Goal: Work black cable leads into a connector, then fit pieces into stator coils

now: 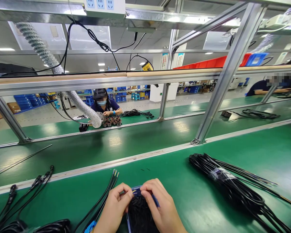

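Observation:
My left hand [118, 200] is closed in a pinch at the bottom centre, with thin wire ends [134, 191], yellow and pale, between its fingertips and my other hand. Facing it, my right hand [157, 199] pinches thumb against forefinger; what sits in its fingertips is too small to make out. Both hands are over a blue tray [128, 223] filled with short black strips [141, 213]. Left of my left hand lie several black cables [106, 187] with stripped, coloured ends. A blue band shows at my left wrist.
A tied bundle of black cables [228, 181] lies to the right. More cables with connectors [36, 184] are at the left. Metal posts [223, 77] and a rail divide the green benches. A flexible duct [81, 105] hangs near a person [104, 103] seated across.

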Tool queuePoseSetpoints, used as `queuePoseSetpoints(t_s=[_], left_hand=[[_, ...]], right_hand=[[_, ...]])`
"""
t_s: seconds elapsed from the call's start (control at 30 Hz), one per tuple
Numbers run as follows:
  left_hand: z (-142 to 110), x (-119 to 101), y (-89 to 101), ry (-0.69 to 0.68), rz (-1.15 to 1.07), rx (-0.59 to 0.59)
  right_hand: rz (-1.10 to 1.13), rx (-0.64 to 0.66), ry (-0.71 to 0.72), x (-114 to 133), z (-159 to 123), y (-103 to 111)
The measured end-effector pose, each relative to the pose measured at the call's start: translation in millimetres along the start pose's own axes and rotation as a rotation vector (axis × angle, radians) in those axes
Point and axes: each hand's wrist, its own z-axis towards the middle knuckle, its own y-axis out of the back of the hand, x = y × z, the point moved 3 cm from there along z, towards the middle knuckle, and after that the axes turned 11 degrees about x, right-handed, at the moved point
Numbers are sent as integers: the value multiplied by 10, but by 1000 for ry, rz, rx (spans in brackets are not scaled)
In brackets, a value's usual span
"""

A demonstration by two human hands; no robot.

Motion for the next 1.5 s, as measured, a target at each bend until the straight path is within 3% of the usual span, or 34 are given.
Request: queuePoseSetpoints(t_s=[0.23, 0.5, 1.23, 1.37, 1.5], left_hand=[[23, 85, 15, 24, -52, 21], [-11, 83, -1, 32, -90, 37], [8, 105, -45, 76, -209, 74], [-5, 74, -36, 64, -169, 79], [-23, 10, 3, 0, -19, 31]], right_hand=[[-9, 37, 32, -34, -26, -85], [119, -25, -100, -74, -24, -1], [119, 28, -64, -67, -23, -67], [85, 41, -57, -78, -26, -69], [-19, 113, 53, -41, -8, -20]])
